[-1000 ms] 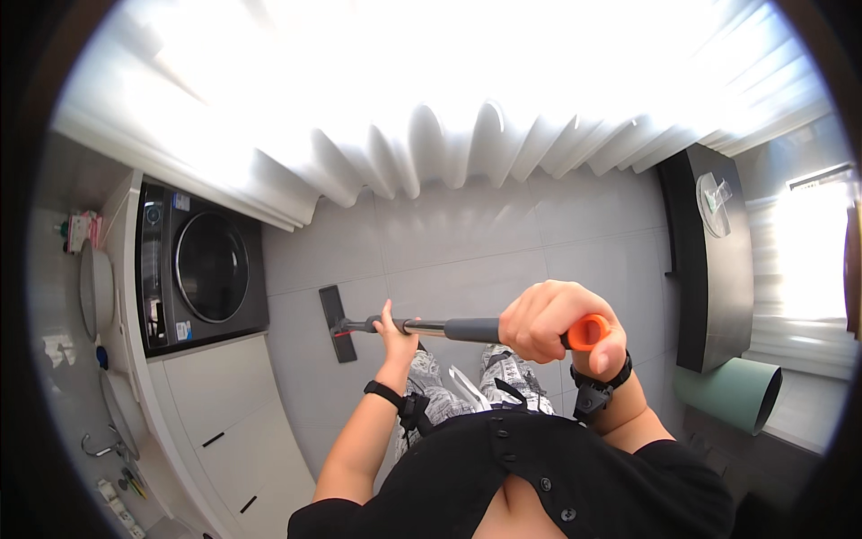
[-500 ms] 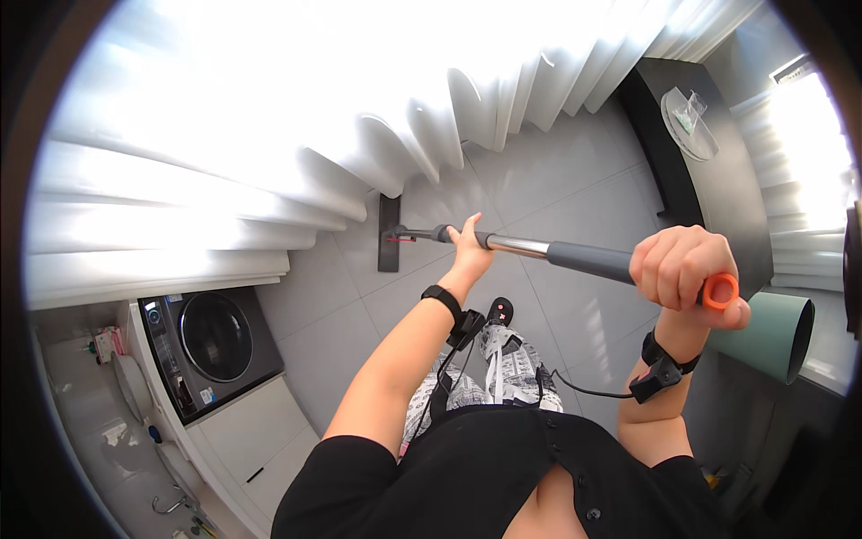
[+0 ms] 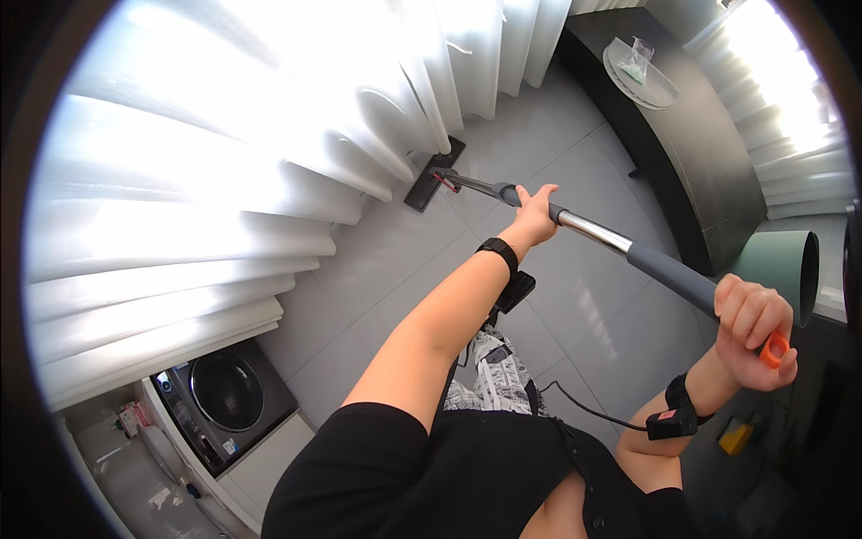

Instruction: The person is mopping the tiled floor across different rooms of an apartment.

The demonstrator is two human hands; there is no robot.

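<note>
Both hands hold a flat mop by its long handle (image 3: 593, 231), part shiny metal and part grey grip with an orange ring at the top end. My left hand (image 3: 536, 216) is closed round the lower grip, its thumb stretched along the pole. Up at the top end, my right hand (image 3: 752, 323) wraps the grip beside the orange ring. The dark rectangular mop head (image 3: 420, 190) lies on the grey tiled floor (image 3: 404, 260). Its far end touches or slips under the hem of the white curtain (image 3: 359, 117); which, I cannot tell.
A dark cabinet (image 3: 696, 135) carries an oval plate (image 3: 654, 90) with a clear bag. Beside it stands a pale green bin (image 3: 763, 260). A front-loading washing machine (image 3: 227, 392) sits at the lower left by a sink counter (image 3: 117, 476). Something yellow (image 3: 735, 437) lies at the lower right.
The mop head has slid forward and right along the curtain and turned diagonal. Both hands have moved right with the handle, the right one also lower. The view has turned.
</note>
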